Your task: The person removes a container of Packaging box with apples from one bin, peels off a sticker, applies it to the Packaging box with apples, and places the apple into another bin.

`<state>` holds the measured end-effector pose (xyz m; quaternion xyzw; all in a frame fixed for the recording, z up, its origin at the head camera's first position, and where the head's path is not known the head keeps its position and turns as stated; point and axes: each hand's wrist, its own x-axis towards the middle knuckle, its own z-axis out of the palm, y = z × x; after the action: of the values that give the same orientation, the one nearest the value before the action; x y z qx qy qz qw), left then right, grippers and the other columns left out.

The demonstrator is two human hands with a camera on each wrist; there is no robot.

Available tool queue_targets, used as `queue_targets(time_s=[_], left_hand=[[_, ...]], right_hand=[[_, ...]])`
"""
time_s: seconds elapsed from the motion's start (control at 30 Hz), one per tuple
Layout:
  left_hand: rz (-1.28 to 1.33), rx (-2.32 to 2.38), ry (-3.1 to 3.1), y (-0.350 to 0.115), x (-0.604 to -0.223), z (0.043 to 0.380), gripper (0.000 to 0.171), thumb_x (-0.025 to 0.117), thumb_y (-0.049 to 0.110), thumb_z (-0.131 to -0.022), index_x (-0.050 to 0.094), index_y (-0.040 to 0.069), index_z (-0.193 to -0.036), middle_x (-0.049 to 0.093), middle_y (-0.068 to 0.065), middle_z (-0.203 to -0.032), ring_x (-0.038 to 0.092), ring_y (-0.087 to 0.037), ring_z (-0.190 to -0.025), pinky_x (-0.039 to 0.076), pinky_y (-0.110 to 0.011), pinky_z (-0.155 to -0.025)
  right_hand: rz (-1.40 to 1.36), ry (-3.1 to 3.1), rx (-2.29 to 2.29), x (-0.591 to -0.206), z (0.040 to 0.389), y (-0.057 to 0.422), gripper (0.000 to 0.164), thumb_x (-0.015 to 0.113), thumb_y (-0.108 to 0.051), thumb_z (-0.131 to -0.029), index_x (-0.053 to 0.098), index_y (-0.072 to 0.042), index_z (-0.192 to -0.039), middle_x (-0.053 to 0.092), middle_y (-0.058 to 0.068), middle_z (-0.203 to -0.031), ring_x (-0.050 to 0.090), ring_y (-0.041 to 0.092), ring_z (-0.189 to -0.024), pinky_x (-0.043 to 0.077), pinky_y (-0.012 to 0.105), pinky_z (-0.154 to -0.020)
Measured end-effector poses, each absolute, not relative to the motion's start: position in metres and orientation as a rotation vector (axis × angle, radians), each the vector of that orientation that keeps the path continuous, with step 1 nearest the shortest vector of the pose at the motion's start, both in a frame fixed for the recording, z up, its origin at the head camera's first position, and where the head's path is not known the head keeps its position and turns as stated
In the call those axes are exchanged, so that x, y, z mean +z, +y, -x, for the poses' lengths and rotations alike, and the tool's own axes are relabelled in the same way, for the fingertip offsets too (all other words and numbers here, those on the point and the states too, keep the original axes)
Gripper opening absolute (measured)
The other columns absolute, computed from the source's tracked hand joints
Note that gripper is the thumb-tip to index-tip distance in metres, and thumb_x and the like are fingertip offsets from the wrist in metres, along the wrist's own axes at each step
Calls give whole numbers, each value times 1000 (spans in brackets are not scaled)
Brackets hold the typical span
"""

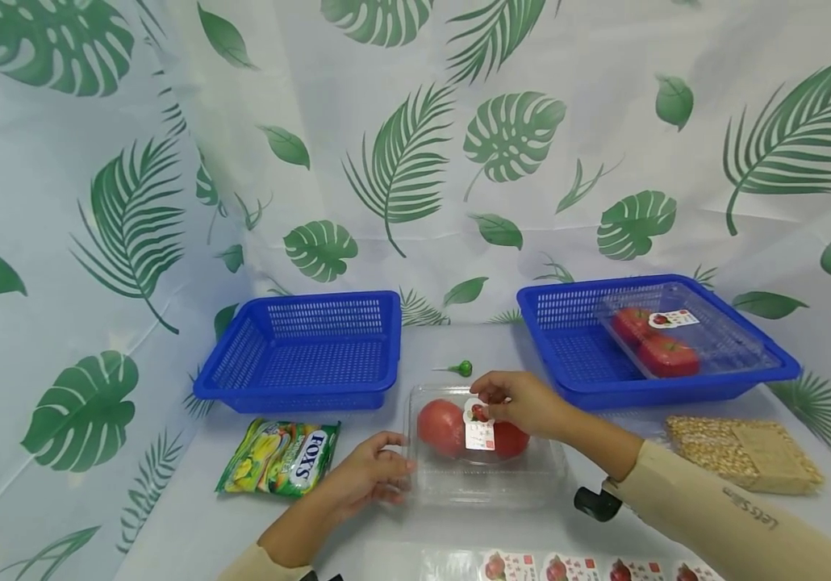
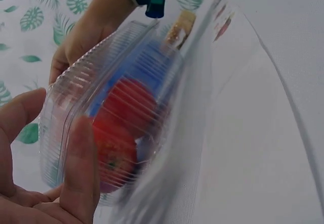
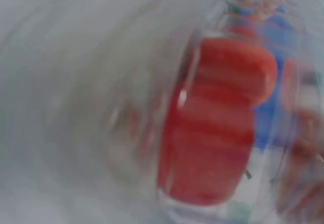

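A clear plastic clamshell box [image 1: 488, 484] sits at the middle of the table with red tomatoes [image 1: 440, 426] inside. A white fruit sticker [image 1: 480, 436] with a red picture overlaps the top of the box. My right hand [image 1: 524, 405] is over the lid, thumb and forefinger pinching the sticker's upper edge. At the box's left side is my left hand [image 1: 372, 472], its fingers loosely bent by the wall. In the left wrist view those fingers [image 2: 81, 163] stand apart beside the ribbed box. Motion blurs the right wrist view, where tomatoes [image 3: 212, 133] fill the middle.
Two blue baskets stand behind: the left basket [image 1: 299, 395] and the right basket [image 1: 648, 395], holding another labelled tomato box [image 1: 720, 343]. A FOX'S candy bag [image 1: 281, 457] lies left, a kernel bag [image 1: 742, 453] right. A sticker strip [image 1: 568, 566] lies in front; a green-headed stick [image 1: 463, 369] behind.
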<state>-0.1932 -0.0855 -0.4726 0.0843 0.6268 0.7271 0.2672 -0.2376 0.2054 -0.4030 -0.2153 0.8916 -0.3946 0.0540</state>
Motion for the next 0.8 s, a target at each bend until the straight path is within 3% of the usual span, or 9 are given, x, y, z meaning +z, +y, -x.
queue_targets(time_s=[0.27, 0.8], left_hand=[[-241, 1970, 1658, -83, -475, 194, 54, 72, 7, -84, 37, -2, -125, 58, -5, -84, 64, -17, -70, 56, -25, -55], [-246, 1941, 1719, -90, -472, 196, 59, 71, 8, -86, 35, -6, -130, 60, -3, -83, 64, -17, -72, 56, -27, -58]], right_hand=[[684, 2723, -1167, -406, 240, 208, 27, 71, 0, -86, 66, -4, -113, 64, -3, -89, 60, 17, -87, 55, 35, -76], [676, 2811, -1171, -419, 240, 200, 28, 70, -2, -88, 66, -6, -116, 65, -5, -90, 61, 16, -87, 54, 36, -81]])
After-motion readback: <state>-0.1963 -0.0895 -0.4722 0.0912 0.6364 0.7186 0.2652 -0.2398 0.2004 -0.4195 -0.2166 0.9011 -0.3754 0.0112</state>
